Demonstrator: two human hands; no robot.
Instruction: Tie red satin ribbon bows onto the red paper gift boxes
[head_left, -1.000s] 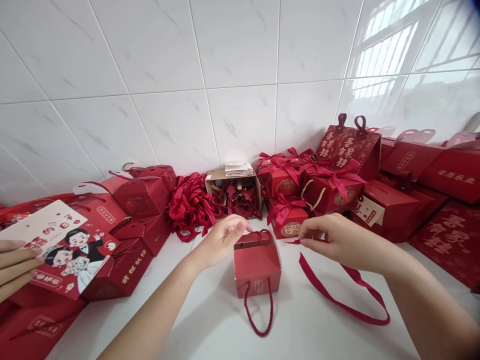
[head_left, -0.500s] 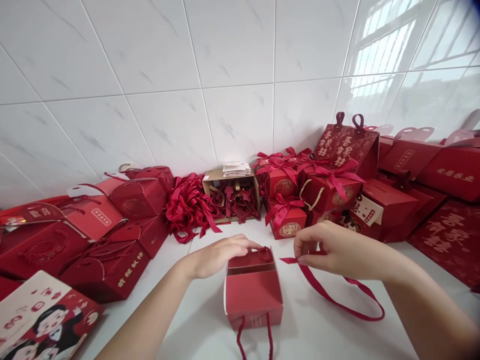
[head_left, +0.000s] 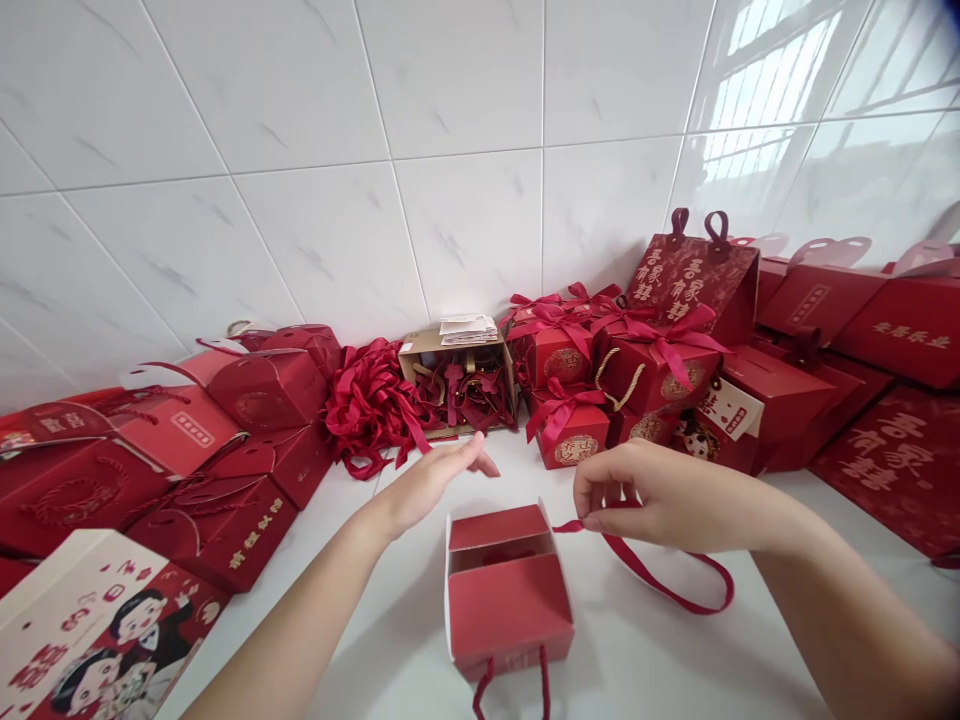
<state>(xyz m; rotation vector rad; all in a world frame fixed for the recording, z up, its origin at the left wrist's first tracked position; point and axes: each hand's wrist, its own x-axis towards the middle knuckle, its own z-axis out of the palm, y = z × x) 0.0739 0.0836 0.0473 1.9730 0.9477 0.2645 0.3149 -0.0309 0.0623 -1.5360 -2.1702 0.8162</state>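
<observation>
A small red gift box (head_left: 510, 600) stands on the white table in front of me, a gap showing between its two top flaps. Its dark red cord handle (head_left: 486, 688) hangs over the near side. Above and left of the box, my left hand (head_left: 439, 485) is open, fingers stretched out and touching nothing. My right hand (head_left: 626, 495), right of the box, pinches a dark red ribbon (head_left: 694, 607) near one end. That short end points at the box's far right corner, while the rest loops down onto the table.
Behind lie a heap of red ribbons (head_left: 371, 405) and a cardboard box (head_left: 420, 345) of dark red pieces. Bow-tied red boxes (head_left: 574, 435) stand back right, larger red boxes (head_left: 795, 400) farther right. Stacked red boxes (head_left: 255, 520) and a printed couple box (head_left: 112, 630) fill the left.
My left hand has lifted off the box's top and moved up, away from it. The cord at the far flap no longer shows on top. My right hand shifted slightly left with the ribbon.
</observation>
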